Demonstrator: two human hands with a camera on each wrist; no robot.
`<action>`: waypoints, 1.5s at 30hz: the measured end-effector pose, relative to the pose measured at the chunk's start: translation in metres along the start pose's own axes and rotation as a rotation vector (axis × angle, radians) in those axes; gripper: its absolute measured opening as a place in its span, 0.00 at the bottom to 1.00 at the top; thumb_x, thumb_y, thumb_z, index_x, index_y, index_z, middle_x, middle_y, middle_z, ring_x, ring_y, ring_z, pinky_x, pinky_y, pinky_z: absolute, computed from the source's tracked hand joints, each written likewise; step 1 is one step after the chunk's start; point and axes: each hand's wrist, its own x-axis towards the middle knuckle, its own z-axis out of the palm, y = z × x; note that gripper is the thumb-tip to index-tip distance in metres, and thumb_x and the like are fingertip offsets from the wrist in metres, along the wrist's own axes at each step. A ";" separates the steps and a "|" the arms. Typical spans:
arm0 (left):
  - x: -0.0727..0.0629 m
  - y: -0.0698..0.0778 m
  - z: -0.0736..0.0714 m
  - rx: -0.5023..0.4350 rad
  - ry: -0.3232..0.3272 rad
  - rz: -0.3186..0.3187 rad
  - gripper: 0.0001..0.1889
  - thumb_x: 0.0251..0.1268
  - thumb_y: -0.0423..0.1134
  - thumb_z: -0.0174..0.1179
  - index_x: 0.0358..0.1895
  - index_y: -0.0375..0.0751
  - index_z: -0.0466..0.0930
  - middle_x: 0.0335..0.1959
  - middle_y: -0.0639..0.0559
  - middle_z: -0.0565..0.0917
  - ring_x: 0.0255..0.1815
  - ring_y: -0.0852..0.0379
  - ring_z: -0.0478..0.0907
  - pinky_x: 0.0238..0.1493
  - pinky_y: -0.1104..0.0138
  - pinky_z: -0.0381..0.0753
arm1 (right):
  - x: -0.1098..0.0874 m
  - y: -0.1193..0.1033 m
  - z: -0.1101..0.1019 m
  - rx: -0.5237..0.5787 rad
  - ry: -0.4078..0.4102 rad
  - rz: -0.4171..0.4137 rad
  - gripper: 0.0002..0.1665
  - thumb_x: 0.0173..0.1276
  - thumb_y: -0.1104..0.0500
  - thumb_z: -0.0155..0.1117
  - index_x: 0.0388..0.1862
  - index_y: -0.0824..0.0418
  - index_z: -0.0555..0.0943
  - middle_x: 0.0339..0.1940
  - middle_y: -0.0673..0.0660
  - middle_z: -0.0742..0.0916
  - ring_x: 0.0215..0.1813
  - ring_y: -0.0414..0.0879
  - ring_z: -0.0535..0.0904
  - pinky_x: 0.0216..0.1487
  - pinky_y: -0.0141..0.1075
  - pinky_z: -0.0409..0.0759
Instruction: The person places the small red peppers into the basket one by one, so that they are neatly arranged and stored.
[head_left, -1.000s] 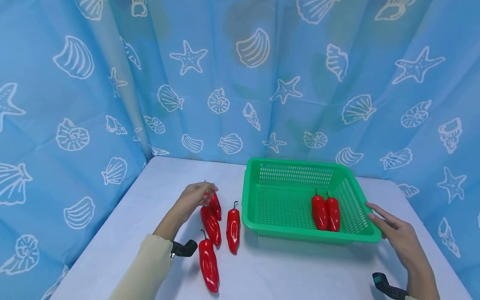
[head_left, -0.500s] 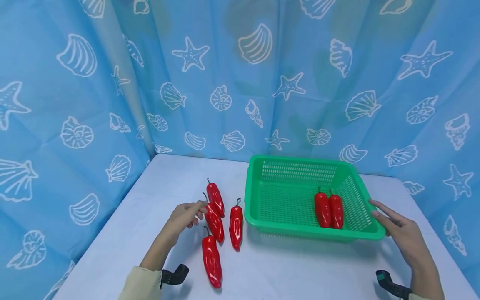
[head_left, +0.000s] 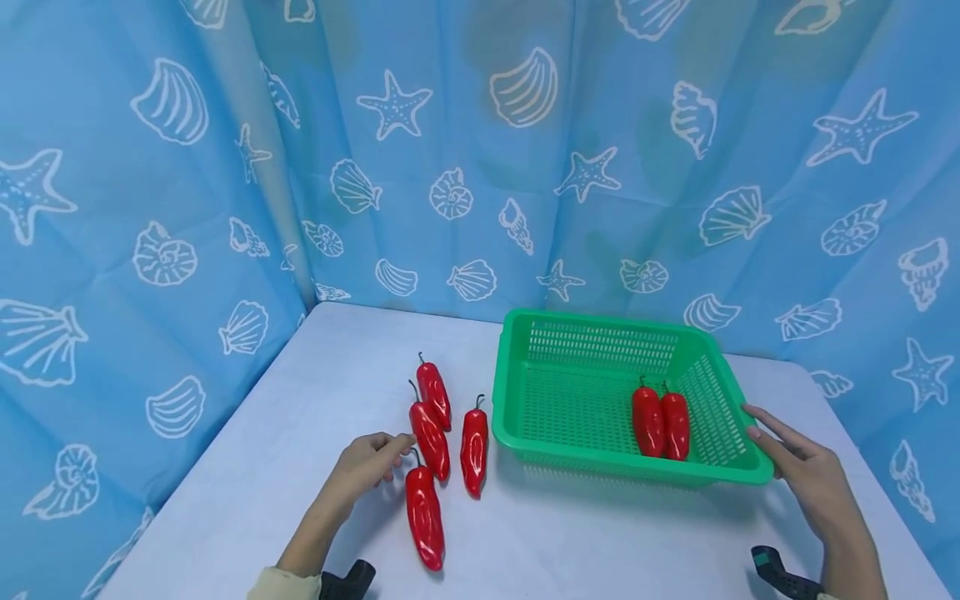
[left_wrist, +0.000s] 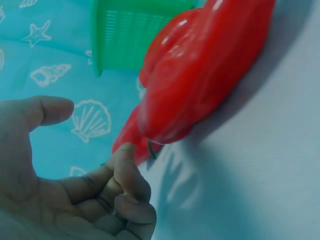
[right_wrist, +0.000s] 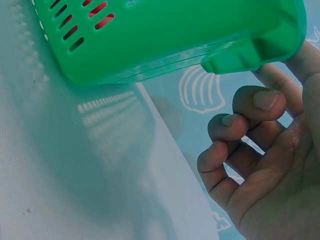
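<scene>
My left hand (head_left: 367, 467) is beside the green stem of the nearest long red pepper (head_left: 425, 517), fingertips close to that stem. In the left wrist view its thumb (left_wrist: 55, 110) stands well apart from the bent fingers (left_wrist: 131, 182), with nothing held between them. Just beyond lie a second red pepper (head_left: 430, 437) and a third (head_left: 433, 392), end to end, and another red pepper (head_left: 474, 454) is to their right. My right hand (head_left: 806, 467) rests thumb and index fingertips on the right rim of the green basket (head_left: 600, 462); its other fingers bend loosely below.
Two more red peppers (head_left: 662, 423) lie side by side inside the basket, toward its right end. A white table (head_left: 570, 542) carries everything. A blue curtain (head_left: 450, 125) with shell and starfish prints hangs behind and along the sides. Black cameras (head_left: 783, 571) are strapped to the wrists.
My left hand has drawn back toward me, from the farthest pepper past the middle one to the nearest pepper's stem, carrying nothing. My right hand keeps its place on the basket rim.
</scene>
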 end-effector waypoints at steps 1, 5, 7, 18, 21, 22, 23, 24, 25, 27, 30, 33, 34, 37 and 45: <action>-0.001 -0.001 0.001 0.005 -0.001 -0.003 0.28 0.65 0.61 0.57 0.44 0.35 0.83 0.29 0.49 0.81 0.27 0.53 0.75 0.28 0.64 0.73 | 0.000 0.001 0.000 0.005 -0.002 0.002 0.47 0.66 0.26 0.55 0.78 0.46 0.62 0.74 0.71 0.67 0.48 0.48 0.73 0.55 0.65 0.64; -0.002 -0.007 0.007 0.016 -0.009 0.003 0.27 0.63 0.60 0.58 0.41 0.35 0.83 0.27 0.49 0.81 0.25 0.53 0.76 0.27 0.64 0.74 | -0.001 0.001 0.000 0.012 -0.001 0.004 0.47 0.66 0.27 0.55 0.78 0.46 0.62 0.74 0.71 0.66 0.48 0.47 0.73 0.56 0.68 0.62; -0.003 -0.010 0.009 0.034 -0.012 0.009 0.27 0.63 0.60 0.58 0.40 0.35 0.83 0.26 0.50 0.81 0.25 0.53 0.76 0.27 0.64 0.75 | -0.001 0.001 0.000 0.014 -0.001 0.002 0.47 0.66 0.27 0.55 0.78 0.46 0.62 0.74 0.71 0.67 0.46 0.44 0.74 0.56 0.66 0.63; -0.016 -0.013 0.015 0.136 0.011 0.039 0.24 0.62 0.60 0.60 0.35 0.37 0.83 0.22 0.51 0.79 0.23 0.55 0.75 0.24 0.65 0.75 | -0.002 0.001 0.002 0.012 0.005 -0.020 0.47 0.68 0.27 0.54 0.78 0.47 0.62 0.74 0.71 0.68 0.47 0.43 0.75 0.55 0.64 0.66; -0.017 -0.015 0.016 0.147 0.012 0.043 0.24 0.62 0.59 0.60 0.34 0.38 0.83 0.22 0.52 0.78 0.23 0.55 0.74 0.24 0.65 0.74 | -0.002 0.001 0.002 0.009 0.006 -0.027 0.46 0.68 0.27 0.54 0.78 0.47 0.63 0.73 0.71 0.68 0.42 0.33 0.73 0.53 0.59 0.68; -0.017 -0.015 0.017 0.153 0.013 0.042 0.24 0.61 0.59 0.61 0.34 0.38 0.83 0.21 0.52 0.78 0.24 0.55 0.74 0.25 0.66 0.74 | -0.002 0.001 0.002 0.007 0.004 -0.030 0.46 0.68 0.27 0.54 0.78 0.47 0.63 0.74 0.70 0.68 0.41 0.30 0.73 0.52 0.56 0.70; -0.017 -0.016 0.018 0.161 0.015 0.044 0.23 0.61 0.59 0.61 0.33 0.39 0.83 0.21 0.52 0.78 0.24 0.56 0.74 0.25 0.66 0.74 | -0.003 0.001 0.002 0.006 0.001 -0.034 0.46 0.68 0.28 0.54 0.78 0.47 0.63 0.73 0.70 0.69 0.41 0.29 0.74 0.51 0.53 0.71; -0.018 -0.016 0.018 0.166 0.014 0.040 0.23 0.61 0.59 0.61 0.32 0.39 0.83 0.21 0.52 0.78 0.24 0.56 0.74 0.25 0.66 0.74 | -0.003 0.001 0.002 0.005 -0.003 -0.039 0.45 0.68 0.28 0.54 0.78 0.47 0.63 0.73 0.70 0.69 0.41 0.28 0.74 0.49 0.49 0.72; -0.018 -0.016 0.019 0.173 0.012 0.041 0.22 0.61 0.59 0.62 0.31 0.40 0.82 0.21 0.53 0.78 0.24 0.56 0.74 0.25 0.66 0.74 | -0.003 0.001 0.002 0.002 -0.006 -0.042 0.45 0.68 0.28 0.55 0.78 0.47 0.63 0.74 0.70 0.69 0.41 0.27 0.74 0.47 0.45 0.73; -0.019 -0.016 0.021 0.179 0.012 0.037 0.22 0.60 0.58 0.63 0.30 0.40 0.81 0.20 0.53 0.78 0.24 0.56 0.73 0.25 0.66 0.73 | -0.003 0.001 0.002 -0.002 -0.008 -0.048 0.45 0.69 0.29 0.54 0.78 0.47 0.63 0.74 0.70 0.69 0.41 0.25 0.74 0.45 0.40 0.73; -0.019 -0.014 0.023 0.176 0.011 0.032 0.21 0.59 0.57 0.66 0.29 0.41 0.80 0.19 0.52 0.77 0.23 0.56 0.72 0.25 0.66 0.71 | -0.002 0.001 0.002 -0.001 -0.006 -0.041 0.45 0.68 0.28 0.54 0.79 0.47 0.62 0.74 0.70 0.67 0.41 0.25 0.73 0.46 0.43 0.74; -0.019 -0.012 0.024 0.171 0.011 0.024 0.20 0.58 0.56 0.68 0.30 0.40 0.79 0.20 0.52 0.76 0.23 0.55 0.71 0.25 0.66 0.70 | -0.002 0.001 0.001 0.001 -0.006 -0.027 0.46 0.68 0.27 0.53 0.79 0.46 0.61 0.75 0.70 0.65 0.43 0.28 0.72 0.51 0.53 0.74; -0.019 -0.012 0.025 0.171 0.012 0.023 0.20 0.58 0.56 0.68 0.30 0.40 0.80 0.20 0.52 0.77 0.23 0.55 0.71 0.25 0.66 0.71 | -0.002 0.001 0.000 -0.001 -0.005 -0.023 0.46 0.68 0.27 0.53 0.79 0.46 0.61 0.76 0.70 0.65 0.44 0.30 0.71 0.52 0.56 0.73; -0.019 -0.013 0.025 0.165 0.011 0.014 0.20 0.57 0.54 0.69 0.32 0.38 0.81 0.20 0.52 0.78 0.24 0.55 0.72 0.26 0.66 0.74 | -0.002 0.001 0.000 0.004 -0.012 -0.016 0.47 0.68 0.27 0.53 0.79 0.46 0.60 0.76 0.70 0.63 0.47 0.34 0.70 0.55 0.61 0.70; -0.019 -0.019 0.022 0.112 -0.025 -0.036 0.20 0.56 0.53 0.69 0.36 0.38 0.83 0.24 0.51 0.80 0.28 0.53 0.74 0.29 0.63 0.78 | -0.003 0.002 0.000 0.013 -0.031 0.000 0.49 0.67 0.26 0.53 0.80 0.48 0.59 0.77 0.70 0.63 0.47 0.36 0.71 0.56 0.63 0.69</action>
